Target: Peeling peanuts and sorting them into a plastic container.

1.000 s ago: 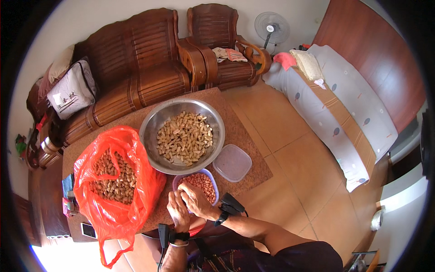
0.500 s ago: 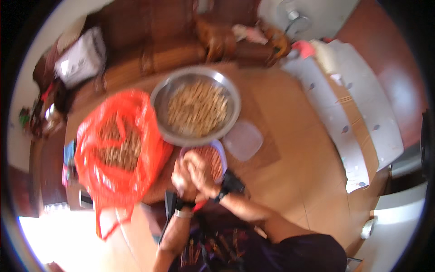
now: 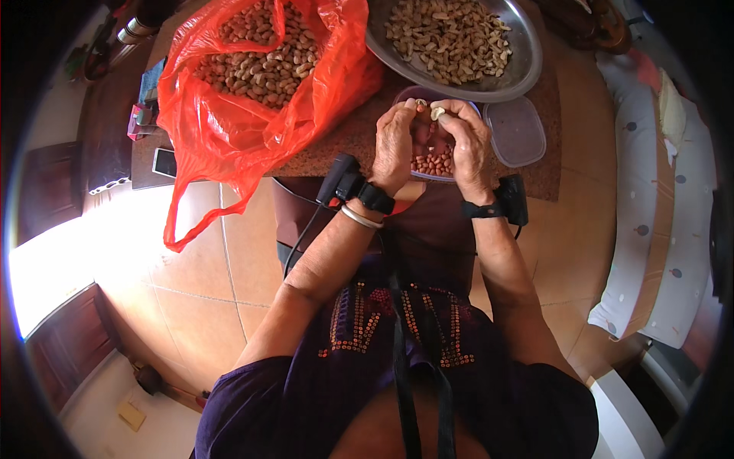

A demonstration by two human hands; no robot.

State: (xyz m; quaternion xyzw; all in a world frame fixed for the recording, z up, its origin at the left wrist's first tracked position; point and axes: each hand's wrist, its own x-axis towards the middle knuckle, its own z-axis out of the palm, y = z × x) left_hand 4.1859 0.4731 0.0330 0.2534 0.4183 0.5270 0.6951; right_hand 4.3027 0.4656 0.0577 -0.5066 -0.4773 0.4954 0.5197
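Observation:
Above a purple-rimmed plastic container (image 3: 402, 93) of reddish peanut kernels (image 3: 433, 164), both hands are raised close together. Between the thumb and fingers of my left hand (image 3: 392, 149) is a peanut shell half (image 3: 420, 104) with what looks like a reddish kernel in it. My right hand (image 3: 468, 145) pinches a pale piece of peanut shell (image 3: 437, 113). The two pieces are apart. To the left, an open red plastic bag (image 3: 329, 115) holds many unshelled peanuts (image 3: 267, 73). Beyond the container, a metal basin (image 3: 532, 61) holds a heap of peanut shells (image 3: 451, 38).
A clear plastic lid (image 3: 516, 131) lies right of the container on the brown tabletop (image 3: 544, 174). A phone (image 3: 164, 162) and small boxes (image 3: 141, 121) sit left of the bag. One bag handle hangs over the table edge. Cables run from the wrist devices.
My view has tilted downward, and the table things now appear higher up. My hands, pressed together before, have parted slightly, and a shell piece shows in each.

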